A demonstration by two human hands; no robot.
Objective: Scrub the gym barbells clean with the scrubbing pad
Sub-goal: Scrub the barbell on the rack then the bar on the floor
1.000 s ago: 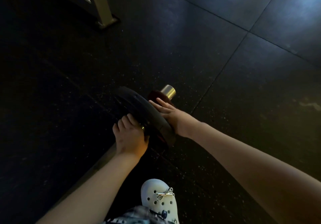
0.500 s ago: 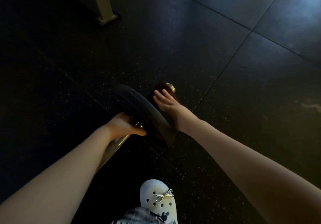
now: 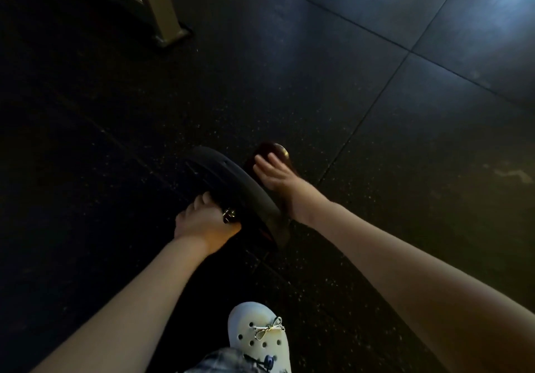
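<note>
A barbell lies on the dark floor with a black weight plate (image 3: 231, 181) standing on edge. My left hand (image 3: 202, 222) grips the bar just inside the plate, beside a small metal collar (image 3: 229, 215). Beyond the plate, my right hand (image 3: 278, 178) holds a dark red scrubbing pad (image 3: 265, 149) wrapped over the sleeve. Only the sleeve's shiny metal tip (image 3: 283, 151) shows past the pad. The rest of the bar is hidden under my left forearm.
Dark speckled rubber floor tiles (image 3: 376, 97) spread all around. A pale metal rack leg (image 3: 162, 10) stands at the upper left. My white clog (image 3: 257, 335) is planted near the bottom, just behind the plate.
My right hand slid the pad outward along the sleeve, covering most of the shiny end. My left hand shifted from resting on top of the bar to gripping it.
</note>
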